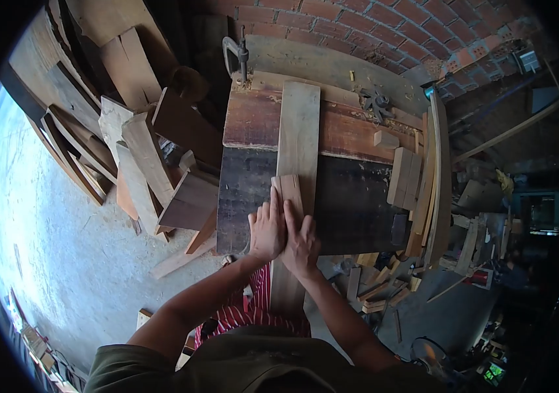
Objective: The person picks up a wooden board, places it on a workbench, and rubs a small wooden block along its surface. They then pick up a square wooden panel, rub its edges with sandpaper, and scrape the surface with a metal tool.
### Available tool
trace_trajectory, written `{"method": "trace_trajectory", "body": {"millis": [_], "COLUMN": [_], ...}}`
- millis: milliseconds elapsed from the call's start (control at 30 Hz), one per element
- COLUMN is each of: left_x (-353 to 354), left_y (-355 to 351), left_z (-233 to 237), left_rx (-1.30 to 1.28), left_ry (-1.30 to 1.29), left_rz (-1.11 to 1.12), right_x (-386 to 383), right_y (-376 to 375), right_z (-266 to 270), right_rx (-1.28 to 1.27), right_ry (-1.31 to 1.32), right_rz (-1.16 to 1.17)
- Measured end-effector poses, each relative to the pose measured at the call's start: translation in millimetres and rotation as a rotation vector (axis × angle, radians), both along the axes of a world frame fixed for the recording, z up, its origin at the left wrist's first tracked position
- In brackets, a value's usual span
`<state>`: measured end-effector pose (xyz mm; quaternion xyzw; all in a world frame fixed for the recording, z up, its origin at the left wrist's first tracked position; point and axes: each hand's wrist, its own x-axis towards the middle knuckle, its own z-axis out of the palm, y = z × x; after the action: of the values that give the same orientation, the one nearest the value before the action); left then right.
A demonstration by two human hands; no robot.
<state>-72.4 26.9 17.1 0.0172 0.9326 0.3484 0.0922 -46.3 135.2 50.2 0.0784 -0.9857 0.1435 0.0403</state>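
Note:
A long pale board [299,124] lies lengthwise across the workbench [246,190], running from the bench's far side toward my body. On top of it rests a shorter wooden block [288,188]. My left hand [267,230] presses on the block's left side, fingers pointing forward and resting on the wood. Beside it, touching, my right hand [301,241] lies on the block's right side, its index finger stretched along the block and the other fingers partly bent. The near end of the block is hidden under my hands.
A metal clamp [242,59] is fixed at the bench's far left corner. Small wood blocks [404,178] sit at the right, near long strips [438,177]. Planks [138,157] lean at left, offcuts [377,288] lie on the floor, and a brick wall [371,26] stands behind.

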Motion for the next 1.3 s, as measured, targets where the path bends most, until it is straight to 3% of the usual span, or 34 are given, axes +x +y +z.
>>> {"method": "trace_trajectory", "body": {"millis": [100, 133, 233, 333, 400, 500, 767, 900, 1000, 1167, 1300], "left_x": [-109.6, -146.0, -247.7, -305.4, -303.8, -249.3, 29.2, 78.2, 29.9, -152.3, -277.5], "left_y": [-0.8, 1.6, -7.0, -11.5, -9.4, -2.4, 18.1, 11.5, 19.6, 35.2, 46.0], "left_z": [3.7, -14.0, -5.6, -10.7, -4.6, -6.9, -3.4, 2.9, -0.1, -0.2, 12.5], "left_rx": [0.012, -0.017, 0.0, -0.019, -0.017, 0.004, -0.062, -0.04, -0.015, 0.009, -0.115], "left_ry": [0.05, 0.249, 0.153, 0.135, 0.078, 0.119, 0.043, -0.059, 0.03, 0.224, 0.094], "left_rz": [0.055, 0.106, 0.117, 0.134, 0.158, 0.116, -0.064, -0.183, -0.115, -0.073, -0.053], "right_x": [-106.8, -142.7, -236.6, -283.9, -284.7, -231.4, 37.2, 84.5, 34.3, -134.8, -251.3], "right_y": [-1.3, -1.1, -7.9, -11.8, -12.4, -5.2, 14.1, 20.4, 23.8, 34.1, 38.7], "right_z": [0.0, -2.8, -7.7, -11.3, -7.1, -11.8, 0.3, 5.7, 5.4, -0.5, -11.7], "right_rx": [-0.04, -0.077, -0.098, -0.073, -0.096, -0.107, 0.003, -0.011, 0.015, -0.043, -0.079], "right_ry": [0.046, 0.066, 0.07, 0.14, 0.086, 0.089, -0.025, -0.092, -0.04, 0.053, 0.153], "right_rz": [0.005, 0.008, -0.007, 0.003, -0.015, -0.04, -0.085, -0.071, -0.064, -0.116, -0.143]}}
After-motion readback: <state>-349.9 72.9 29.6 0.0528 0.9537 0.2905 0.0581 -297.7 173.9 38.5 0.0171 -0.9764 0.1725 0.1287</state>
